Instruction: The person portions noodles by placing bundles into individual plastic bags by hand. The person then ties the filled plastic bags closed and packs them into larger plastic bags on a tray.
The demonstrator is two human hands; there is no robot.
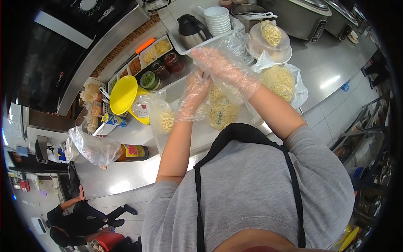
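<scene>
Both of my hands wear clear plastic gloves. My left hand is closed around the gathered neck of a clear plastic bag of noodles. Just above it, my right hand has its fingers pressed together on the bag's upper end; the glove's glare partly hides the grip. The bag's full part rests over a whitish tray. Another small bag of noodles lies in the tray, left of my left forearm. To the right sits a large open bag of noodles.
A yellow scale with a yellow bowl stands left, near a sauce bottle. Behind are topping containers, a steel jug and stacked white bowls. A bagged noodle portion tops a covered bowl. Another person sits lower left.
</scene>
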